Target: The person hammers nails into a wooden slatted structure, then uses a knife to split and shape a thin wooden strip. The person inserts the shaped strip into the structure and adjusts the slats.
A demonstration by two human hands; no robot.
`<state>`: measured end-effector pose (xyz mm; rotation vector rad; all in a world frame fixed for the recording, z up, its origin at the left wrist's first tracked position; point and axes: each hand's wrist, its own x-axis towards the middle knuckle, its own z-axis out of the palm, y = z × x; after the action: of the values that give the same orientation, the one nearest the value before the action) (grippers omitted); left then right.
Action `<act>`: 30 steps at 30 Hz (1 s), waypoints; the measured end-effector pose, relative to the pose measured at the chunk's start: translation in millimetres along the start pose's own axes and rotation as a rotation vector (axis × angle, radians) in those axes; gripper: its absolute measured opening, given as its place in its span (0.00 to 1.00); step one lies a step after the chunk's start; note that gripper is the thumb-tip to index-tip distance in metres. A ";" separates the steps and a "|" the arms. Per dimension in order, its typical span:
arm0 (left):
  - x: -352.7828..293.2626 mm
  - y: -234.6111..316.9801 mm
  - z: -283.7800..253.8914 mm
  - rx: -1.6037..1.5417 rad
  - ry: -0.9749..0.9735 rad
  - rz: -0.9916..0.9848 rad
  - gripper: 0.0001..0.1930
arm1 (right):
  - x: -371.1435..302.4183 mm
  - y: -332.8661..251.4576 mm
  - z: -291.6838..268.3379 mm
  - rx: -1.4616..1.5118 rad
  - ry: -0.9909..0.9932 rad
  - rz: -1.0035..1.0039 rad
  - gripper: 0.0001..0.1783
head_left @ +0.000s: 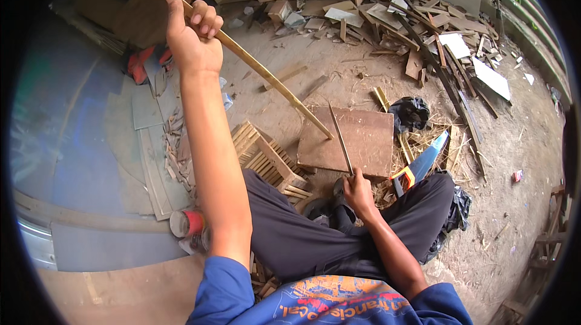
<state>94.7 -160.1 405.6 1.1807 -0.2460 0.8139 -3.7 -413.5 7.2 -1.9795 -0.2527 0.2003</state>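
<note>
High at the upper left, my left hand [196,37] grips a long, narrow wooden strip [264,72] near its top end. The strip slants down to the right, and its lower end meets the top of a brown wooden block [363,137] in front of my legs. My right hand [359,193] is closed round a long, thin-bladed knife [340,137], whose blade points away from me over the block. Between blade and strip a small gap shows at the block. The knife's handle is mostly hidden in my fist.
Left of the block stands a slatted wooden crate [272,158]. A handsaw [423,158] with a blue blade leans by my right knee, near shavings and a black plastic bag [409,113]. Scrap wood [423,28] is heaped at the far right. A red can [192,223] sits at the left.
</note>
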 end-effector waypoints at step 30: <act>-31.0 -3.0 45.0 0.177 0.135 0.115 0.23 | 30.3 -22.3 -5.0 -0.138 -0.208 -0.039 0.41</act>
<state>85.6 -214.0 403.5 1.2796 -0.1335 1.0281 24.8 -400.9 28.9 -2.0899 -0.4492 0.3737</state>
